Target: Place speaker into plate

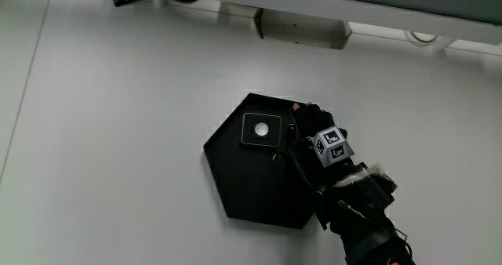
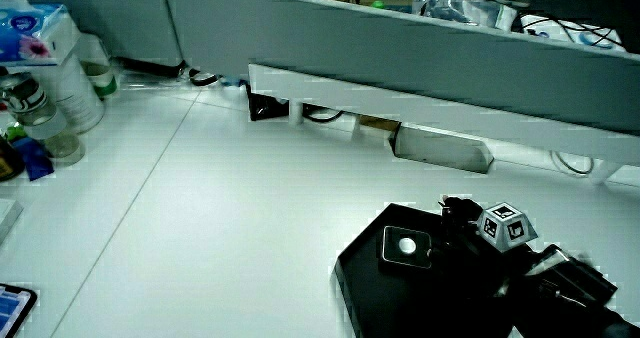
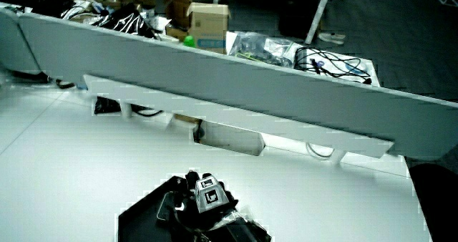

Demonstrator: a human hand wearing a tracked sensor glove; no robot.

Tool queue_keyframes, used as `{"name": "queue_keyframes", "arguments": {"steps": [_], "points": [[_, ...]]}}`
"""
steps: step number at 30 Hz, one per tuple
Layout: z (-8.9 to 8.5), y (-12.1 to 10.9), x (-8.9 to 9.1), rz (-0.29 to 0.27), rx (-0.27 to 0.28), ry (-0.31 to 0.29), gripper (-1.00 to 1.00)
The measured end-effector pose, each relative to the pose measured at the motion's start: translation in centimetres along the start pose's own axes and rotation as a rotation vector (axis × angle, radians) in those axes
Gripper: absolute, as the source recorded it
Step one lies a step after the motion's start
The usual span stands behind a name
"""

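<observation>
Speaker point(image 1: 260, 129) on black plate point(image 1: 243, 183), hands point(image 1: 314, 143) beside it, grip impossible to tell

Bare table point(image 1: 118, 139) rings plate point(image 1: 235, 186) (partition point(image 2: 400, 48) well apart).

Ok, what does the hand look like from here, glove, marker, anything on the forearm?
The hand wears a black glove. On its back sits a small cube with pale faces, each printed with a black square pattern. The forearm is covered in black too, with dark straps or cabling bunched around the wrist. In both side views the cube stands out.
</observation>
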Motion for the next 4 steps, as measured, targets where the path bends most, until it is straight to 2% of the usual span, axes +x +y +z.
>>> {"name": "queue_keyframes", "arguments": {"steps": [1,4], "points": [[-0.1,-0.4,0.0,0.017,0.021,0.011,-1.0],[-0.4,-1.5,0.0,0.031,0.06,0.093,-1.0]]}}
